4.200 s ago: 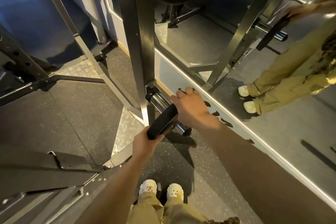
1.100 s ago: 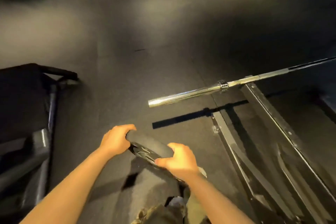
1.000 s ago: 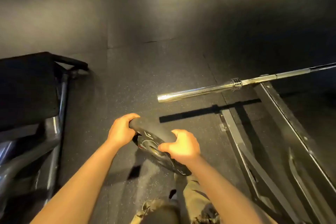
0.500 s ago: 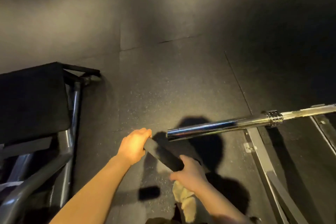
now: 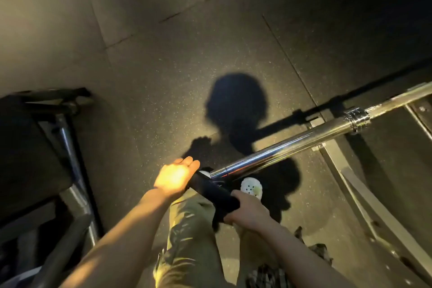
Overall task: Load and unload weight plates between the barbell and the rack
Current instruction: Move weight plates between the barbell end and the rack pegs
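Two hands, head view: left hand (image 5: 175,176) and right hand (image 5: 247,210) grip opposite edges of the black weight plate (image 5: 214,192), fingers wrapped around its rim.
Plate position: edge-on at 6 o'clock, right at the tip of the chrome barbell sleeve (image 5: 275,155); whether the hole has met the tip cannot be told.
Sleeve: runs toward 2 o'clock, bare up to its collar (image 5: 356,117).
Doing it well: probably square the plate to the sleeve, centre the hole, push evenly.
Room: bench frame (image 5: 70,147) at 9 o'clock, well apart; rubber floor (image 5: 163,65) open at 12; a white shoe (image 5: 251,188) directly beneath.
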A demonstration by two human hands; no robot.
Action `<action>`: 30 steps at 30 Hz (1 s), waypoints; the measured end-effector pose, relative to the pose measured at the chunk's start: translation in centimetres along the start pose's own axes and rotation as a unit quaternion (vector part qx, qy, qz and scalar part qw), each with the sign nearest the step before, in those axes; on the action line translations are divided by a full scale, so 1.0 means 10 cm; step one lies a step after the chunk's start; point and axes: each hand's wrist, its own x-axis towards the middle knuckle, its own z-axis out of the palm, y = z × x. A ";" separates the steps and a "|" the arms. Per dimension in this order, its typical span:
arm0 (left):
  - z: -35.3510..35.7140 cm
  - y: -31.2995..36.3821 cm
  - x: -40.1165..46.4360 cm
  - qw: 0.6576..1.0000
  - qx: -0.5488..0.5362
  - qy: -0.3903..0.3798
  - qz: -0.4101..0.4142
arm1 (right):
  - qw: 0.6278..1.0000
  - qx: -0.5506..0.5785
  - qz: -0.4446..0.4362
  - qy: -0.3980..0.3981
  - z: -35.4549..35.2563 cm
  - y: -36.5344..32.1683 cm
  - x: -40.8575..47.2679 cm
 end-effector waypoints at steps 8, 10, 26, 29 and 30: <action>-0.23 -0.30 0.46 0.979 0.066 0.012 0.192 | 0.993 0.012 -0.006 0.119 0.27 -0.28 -0.07; -0.34 -0.29 0.62 0.962 0.096 0.012 0.255 | 0.987 0.085 0.026 0.137 0.36 -0.33 -0.08; -0.46 -0.27 1.18 0.910 0.132 -0.022 0.393 | 0.967 0.079 0.097 0.224 0.65 -0.38 0.17; -0.33 -0.40 1.14 0.931 0.073 -0.041 0.354 | 0.965 0.006 0.078 0.251 0.62 -0.44 0.19; -0.28 -0.43 1.10 0.943 0.042 -0.035 0.328 | 0.963 -0.016 0.074 0.258 0.59 -0.47 0.20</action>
